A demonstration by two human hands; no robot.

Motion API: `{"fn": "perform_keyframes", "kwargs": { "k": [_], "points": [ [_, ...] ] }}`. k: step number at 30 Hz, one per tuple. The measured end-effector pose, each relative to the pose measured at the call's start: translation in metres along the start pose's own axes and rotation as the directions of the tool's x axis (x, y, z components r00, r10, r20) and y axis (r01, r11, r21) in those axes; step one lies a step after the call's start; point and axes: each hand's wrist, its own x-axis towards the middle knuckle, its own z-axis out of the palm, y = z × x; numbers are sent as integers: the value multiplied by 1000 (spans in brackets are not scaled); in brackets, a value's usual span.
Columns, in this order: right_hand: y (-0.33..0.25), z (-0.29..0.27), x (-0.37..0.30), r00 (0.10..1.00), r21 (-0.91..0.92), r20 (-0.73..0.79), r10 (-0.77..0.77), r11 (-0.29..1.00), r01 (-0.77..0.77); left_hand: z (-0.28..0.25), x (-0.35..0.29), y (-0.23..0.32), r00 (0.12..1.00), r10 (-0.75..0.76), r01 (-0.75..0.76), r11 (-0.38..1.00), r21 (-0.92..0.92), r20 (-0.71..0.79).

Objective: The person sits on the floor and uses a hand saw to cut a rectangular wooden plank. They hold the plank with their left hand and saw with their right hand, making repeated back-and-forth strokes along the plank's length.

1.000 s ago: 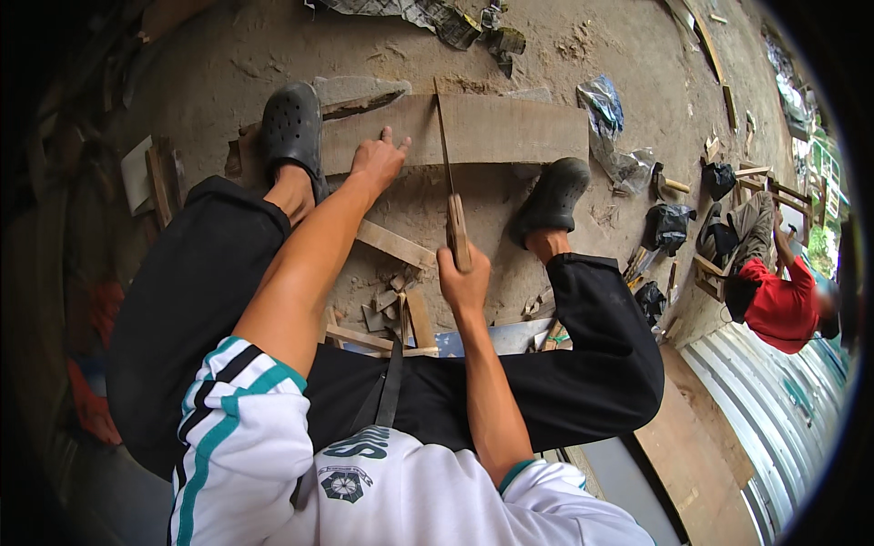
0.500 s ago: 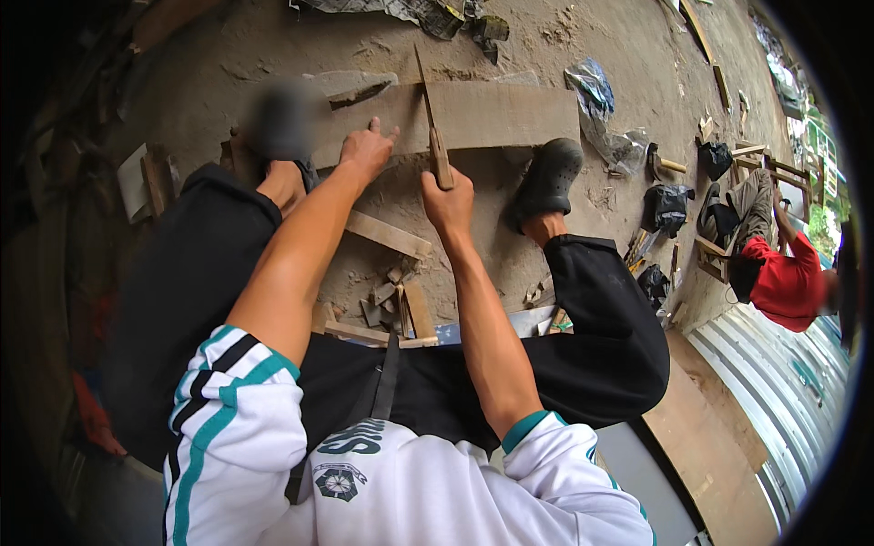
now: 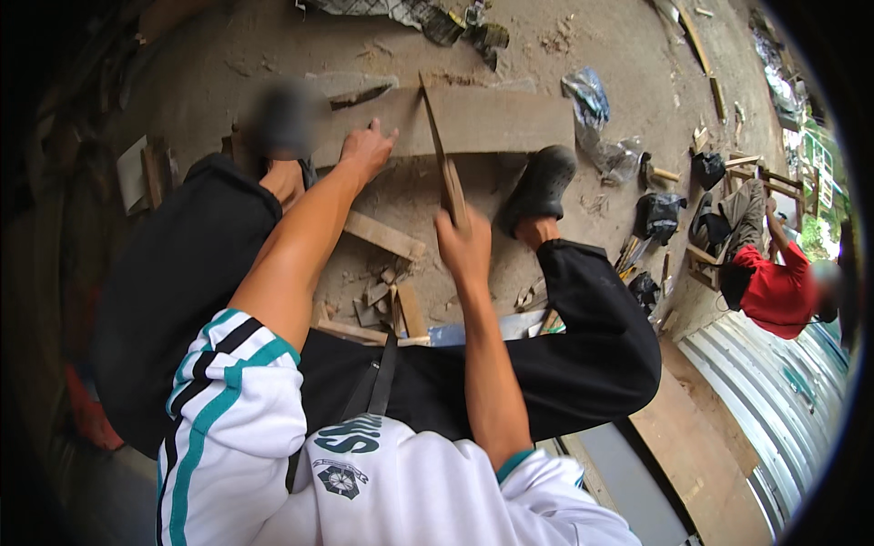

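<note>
A handsaw (image 3: 437, 136) with a wooden handle lies across a wide, flat wooden board (image 3: 514, 120). My right hand (image 3: 465, 244) is closed round the saw's handle, just on my side of the board's near edge. The blade's narrow tip points away past the far edge. Left of the blade, my left hand (image 3: 368, 149) rests on the board with its fingers stretched out. My right foot, in a dark clog (image 3: 543, 182), is against the near right part of the board. Another clog (image 3: 280, 123), blurred, is at the board's left end.
Wood offcuts (image 3: 387, 235) and scraps lie between my legs. Crumpled plastic (image 3: 590, 96) and black bags (image 3: 659, 214) are on the ground to the right. Farther right sits a person in a red shirt (image 3: 774, 293), near corrugated metal sheeting (image 3: 760, 378).
My right hand has drawn the saw back toward me and slightly right, so less blade reaches past the board's far edge. My left hand stays in place on the board.
</note>
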Motion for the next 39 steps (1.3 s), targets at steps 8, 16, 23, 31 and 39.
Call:
{"fn": "perform_keyframes", "kwargs": {
  "k": [8,16,23,31,39],
  "points": [
    [-5,12,49,988,-7,18,151,989,-150,0,7,10,999,-39,38,999,-26,-34],
    [-9,18,61,994,20,53,94,995,-96,-6,10,10,989,-133,138,986,-95,64],
    [-4,31,43,990,18,31,136,990,-137,4,3,13,994,-106,107,993,-48,13],
    [-2,26,54,994,56,67,86,994,-90,-9,-5,15,986,-151,158,979,-127,66],
    [-6,29,45,986,42,54,156,987,-158,2,-19,12,990,-130,135,979,-152,47]
  ]
}}
